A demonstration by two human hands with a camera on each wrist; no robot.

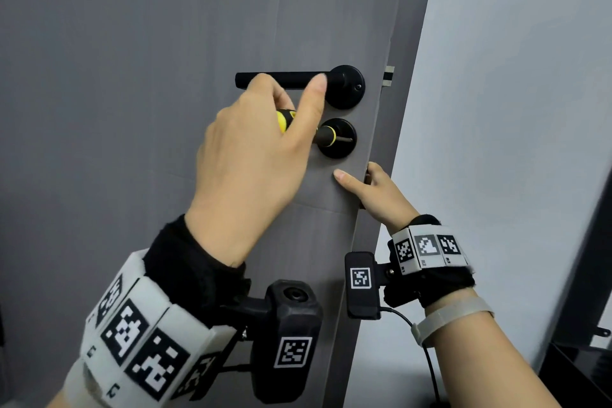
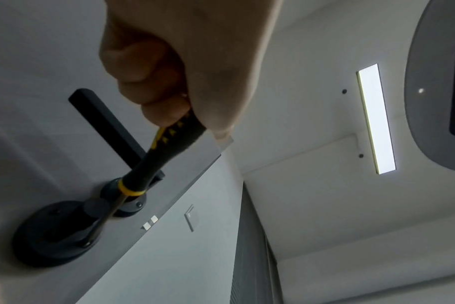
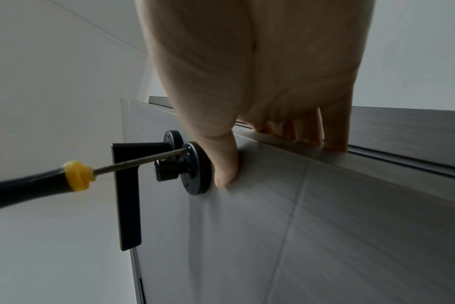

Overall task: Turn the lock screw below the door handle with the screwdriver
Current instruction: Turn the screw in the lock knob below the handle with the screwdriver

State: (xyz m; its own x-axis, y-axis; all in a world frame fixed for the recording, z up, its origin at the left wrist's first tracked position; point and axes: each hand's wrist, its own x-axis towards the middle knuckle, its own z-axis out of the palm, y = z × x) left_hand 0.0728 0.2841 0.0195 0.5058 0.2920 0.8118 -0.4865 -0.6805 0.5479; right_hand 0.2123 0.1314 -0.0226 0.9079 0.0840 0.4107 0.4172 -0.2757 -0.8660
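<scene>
A grey door (image 1: 165, 43) carries a black lever handle (image 1: 284, 79), and below it sits a round black lock plate (image 1: 337, 137) with a small knob (image 3: 169, 169). My left hand (image 1: 288, 109) grips a black-and-yellow screwdriver (image 1: 326, 136) just under the lever. Its metal shaft (image 3: 143, 159) slants in, and the tip touches the plate's rim at a small screw (image 3: 187, 150). In the left wrist view my fingers curl round the screwdriver's handle (image 2: 153, 164). My right hand (image 1: 371, 185) holds the door edge below the plate, thumb (image 3: 226, 164) pressed on the door face, fingers (image 3: 299, 129) wrapped round the edge.
The door stands ajar, with its latch (image 1: 388, 76) showing on the edge. A pale wall (image 1: 496, 109) lies to the right of it, and dark furniture (image 1: 579, 358) stands at the lower right. A wall switch (image 2: 191, 218) and a ceiling light (image 2: 376, 117) show in the left wrist view.
</scene>
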